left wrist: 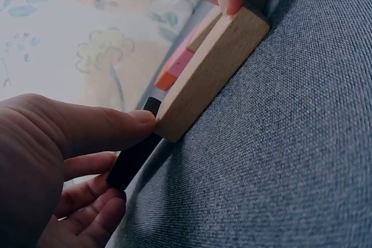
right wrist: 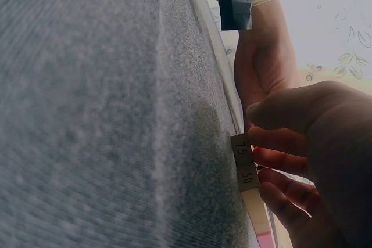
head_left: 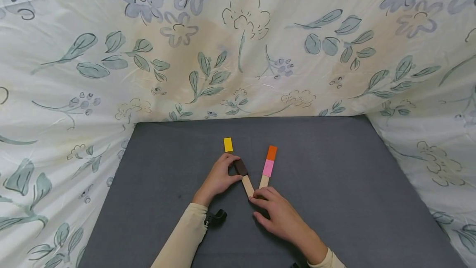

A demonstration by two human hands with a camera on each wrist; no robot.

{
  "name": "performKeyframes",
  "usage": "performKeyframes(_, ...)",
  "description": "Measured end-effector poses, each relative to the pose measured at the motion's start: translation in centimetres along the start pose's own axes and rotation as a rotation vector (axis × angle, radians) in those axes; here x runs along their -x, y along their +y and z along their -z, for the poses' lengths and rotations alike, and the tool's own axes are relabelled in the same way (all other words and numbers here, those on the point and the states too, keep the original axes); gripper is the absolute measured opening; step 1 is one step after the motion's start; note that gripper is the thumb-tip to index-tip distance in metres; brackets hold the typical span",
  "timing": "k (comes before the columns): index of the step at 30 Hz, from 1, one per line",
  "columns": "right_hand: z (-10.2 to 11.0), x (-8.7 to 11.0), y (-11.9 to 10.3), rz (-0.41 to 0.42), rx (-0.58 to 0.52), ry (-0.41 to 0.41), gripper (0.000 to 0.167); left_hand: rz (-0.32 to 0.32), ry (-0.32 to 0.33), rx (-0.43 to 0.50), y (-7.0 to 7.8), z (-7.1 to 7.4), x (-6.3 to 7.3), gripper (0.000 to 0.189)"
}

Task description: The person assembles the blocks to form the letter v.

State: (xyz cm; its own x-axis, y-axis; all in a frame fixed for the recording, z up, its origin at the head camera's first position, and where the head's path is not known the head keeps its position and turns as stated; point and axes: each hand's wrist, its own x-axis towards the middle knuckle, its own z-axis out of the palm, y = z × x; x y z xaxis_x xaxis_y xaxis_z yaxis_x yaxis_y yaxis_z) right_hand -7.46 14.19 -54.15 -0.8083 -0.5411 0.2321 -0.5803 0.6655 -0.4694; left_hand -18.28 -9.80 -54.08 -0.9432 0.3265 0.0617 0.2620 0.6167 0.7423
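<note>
My left hand (head_left: 218,177) pinches a dark brown block (head_left: 241,168) between thumb and fingers. The block lies end to end with a plain wooden block (head_left: 248,186); in the left wrist view the thumb rests where they meet. My right hand (head_left: 284,216) touches the near end of that wooden block, its thumb held apart. In the right wrist view, its fingertips rest along small blocks marked 75 (right wrist: 241,148) and 50 (right wrist: 247,178). A second wooden block (head_left: 264,181), a pink block (head_left: 268,168) and an orange block (head_left: 272,152) form a slanting row beside it.
A yellow block (head_left: 228,144) lies just beyond the left hand, past the dark brown one. Dark grey cloth covers the table (head_left: 334,168). Floral fabric (head_left: 245,53) hangs behind and along both sides. A black wrist strap (head_left: 215,217) sits at the left cuff.
</note>
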Motion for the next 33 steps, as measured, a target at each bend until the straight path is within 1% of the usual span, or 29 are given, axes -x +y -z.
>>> performKeyframes(6, -0.01, 0.02, -0.07, -0.005, 0.002, -0.004, 0.040, -0.011, -0.008, -0.016, -0.22, -0.04, -0.09, 0.057)
performKeyframes(12, -0.02, 0.00, -0.07, 0.004, -0.003, 0.003, 0.039, -0.019, -0.018, -0.002, -0.12, 0.04, -0.05, 0.058)
performKeyframes(24, -0.13, 0.08, 0.03, -0.007, -0.013, 0.004, 0.040, -0.015, -0.031, -0.005, -0.03, 0.06, -0.15, 0.056)
performKeyframes(33, -0.06, 0.09, -0.07, -0.004, -0.016, 0.005, 0.041, -0.014, -0.036, -0.023, -0.35, -0.04, -0.20, 0.055)
